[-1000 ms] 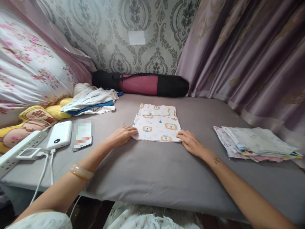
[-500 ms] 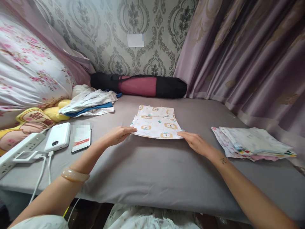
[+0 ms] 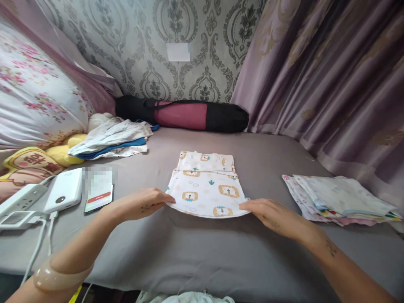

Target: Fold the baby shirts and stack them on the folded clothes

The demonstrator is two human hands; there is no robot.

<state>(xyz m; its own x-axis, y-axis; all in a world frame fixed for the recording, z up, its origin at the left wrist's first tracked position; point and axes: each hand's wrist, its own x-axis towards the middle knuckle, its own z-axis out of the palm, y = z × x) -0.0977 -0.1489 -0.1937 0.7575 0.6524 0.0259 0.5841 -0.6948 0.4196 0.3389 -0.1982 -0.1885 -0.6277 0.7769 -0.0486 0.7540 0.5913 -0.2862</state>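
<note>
Spanning the near edge of a white printed cloth (image 3: 206, 187), the two hands in the head view sit at opposite corners: the left hand (image 3: 148, 203) pinches the left one between thumb and fingers, and the right hand (image 3: 268, 212) pinches the right one. The cloth lies straight ahead, between and beyond the hands, neither clearly nearer to it. Its long axis seems to run away from the body, though foreshortening makes that hard to judge. The near edge bows toward the person and appears raised; the far part, with a crosswise fold line, rests flat.

Beneath is a bed (image 3: 205, 252) under a smooth grey sheet. To the right, well apart from the cloth, lies a stack of folded cloths (image 3: 344, 195); at far left, a loose clothes pile (image 3: 113, 136). Nearer on the left are a phone (image 3: 100, 197), a white power bank (image 3: 65, 189) and a power strip (image 3: 25, 197). A black-and-maroon bag (image 3: 181, 115) lies along the patterned wall (image 3: 132, 54), beside a mauve curtain (image 3: 303, 75).
</note>
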